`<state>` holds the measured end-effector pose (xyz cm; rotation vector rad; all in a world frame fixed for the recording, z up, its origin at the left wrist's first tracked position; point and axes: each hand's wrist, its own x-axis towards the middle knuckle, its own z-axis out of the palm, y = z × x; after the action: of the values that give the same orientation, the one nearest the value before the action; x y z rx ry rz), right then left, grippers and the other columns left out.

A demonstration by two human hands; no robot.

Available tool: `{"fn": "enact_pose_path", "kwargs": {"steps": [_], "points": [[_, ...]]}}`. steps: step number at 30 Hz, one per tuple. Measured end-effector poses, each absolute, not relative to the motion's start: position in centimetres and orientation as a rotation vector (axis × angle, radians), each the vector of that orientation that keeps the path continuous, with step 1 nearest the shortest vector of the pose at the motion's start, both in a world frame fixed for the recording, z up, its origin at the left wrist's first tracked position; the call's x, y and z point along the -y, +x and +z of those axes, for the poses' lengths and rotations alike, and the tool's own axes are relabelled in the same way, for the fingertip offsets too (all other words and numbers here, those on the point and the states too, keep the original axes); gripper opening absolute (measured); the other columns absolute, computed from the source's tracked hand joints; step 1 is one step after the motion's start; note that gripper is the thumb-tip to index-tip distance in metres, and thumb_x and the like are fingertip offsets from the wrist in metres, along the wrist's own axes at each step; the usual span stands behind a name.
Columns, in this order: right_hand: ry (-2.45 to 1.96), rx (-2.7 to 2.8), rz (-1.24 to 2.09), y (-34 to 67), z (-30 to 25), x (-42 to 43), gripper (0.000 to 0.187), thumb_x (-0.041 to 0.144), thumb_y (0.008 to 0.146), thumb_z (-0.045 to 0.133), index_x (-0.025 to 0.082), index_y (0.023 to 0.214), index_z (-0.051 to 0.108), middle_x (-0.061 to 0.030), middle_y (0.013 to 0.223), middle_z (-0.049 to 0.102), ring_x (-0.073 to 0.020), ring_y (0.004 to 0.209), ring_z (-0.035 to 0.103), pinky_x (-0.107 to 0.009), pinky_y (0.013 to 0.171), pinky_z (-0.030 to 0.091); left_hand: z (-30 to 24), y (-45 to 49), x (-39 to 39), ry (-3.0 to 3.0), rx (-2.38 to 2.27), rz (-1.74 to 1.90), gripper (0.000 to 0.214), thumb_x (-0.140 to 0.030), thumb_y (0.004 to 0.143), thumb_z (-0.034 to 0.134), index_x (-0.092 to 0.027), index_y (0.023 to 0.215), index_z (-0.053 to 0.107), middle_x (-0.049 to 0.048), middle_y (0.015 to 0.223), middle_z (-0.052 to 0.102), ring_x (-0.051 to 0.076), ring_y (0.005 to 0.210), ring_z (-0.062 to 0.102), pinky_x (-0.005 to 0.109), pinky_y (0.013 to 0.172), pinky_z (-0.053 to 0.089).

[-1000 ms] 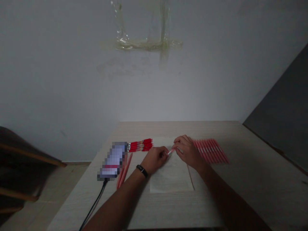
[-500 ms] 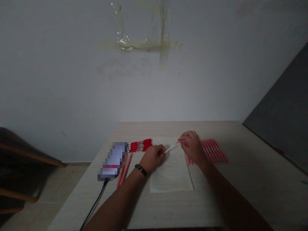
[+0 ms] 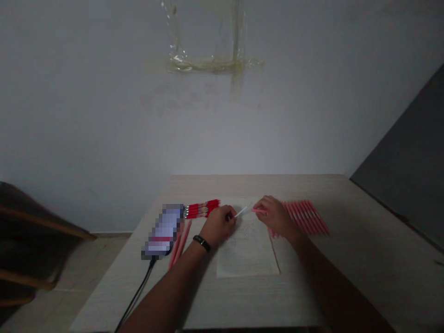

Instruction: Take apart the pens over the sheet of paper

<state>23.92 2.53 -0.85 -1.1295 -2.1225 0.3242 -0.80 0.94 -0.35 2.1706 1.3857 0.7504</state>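
Head view: above paper sheet [image 3: 248, 261], left hand [image 3: 218, 225] pinches thin white rod [image 3: 243, 211]; right hand [image 3: 275, 215] holds pink tube [image 3: 259, 211], seemingly pen part, dim light blurring detail. Best align both, pinching gently near ends.

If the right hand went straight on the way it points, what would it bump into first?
Probably the thin white stick held by the left hand, just ahead of the right hand, though depth is unclear.
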Motion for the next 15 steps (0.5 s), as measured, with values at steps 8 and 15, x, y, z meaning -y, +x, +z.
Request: {"fn": "enact_pose_path", "kwargs": {"steps": [8, 15], "points": [[-1.146, 2.314, 0.377, 23.2, -2.4, -2.3, 0.012, 0.008, 0.081, 0.067, 0.018, 0.087, 0.067, -0.0037, 0.087, 0.066, -0.0193, 0.087, 0.059, -0.032, 0.082, 0.044, -0.6, -1.0, -1.1, 2.205, -1.377, 0.742, 0.012, -0.014, 0.079, 0.058, -0.016, 0.083, 0.069, 0.0041, 0.079, 0.067, 0.016, 0.072, 0.058, 0.025, 0.065, 0.04], [-1.16, 2.175, 0.444, 24.8, -2.0, -2.9, 0.02, 0.012, 0.082, 0.068, 0.018, 0.101, 0.067, -0.0045, 0.093, 0.064, -0.0191, 0.087, 0.06, -0.032, 0.079, 0.047, -0.7, -1.1, -1.2, 2.238, -1.401, 0.749, 0.018, -0.009, 0.077, 0.059, -0.017, 0.086, 0.072, 0.0048, 0.083, 0.067, 0.017, 0.076, 0.059, 0.026, 0.068, 0.041]]}}
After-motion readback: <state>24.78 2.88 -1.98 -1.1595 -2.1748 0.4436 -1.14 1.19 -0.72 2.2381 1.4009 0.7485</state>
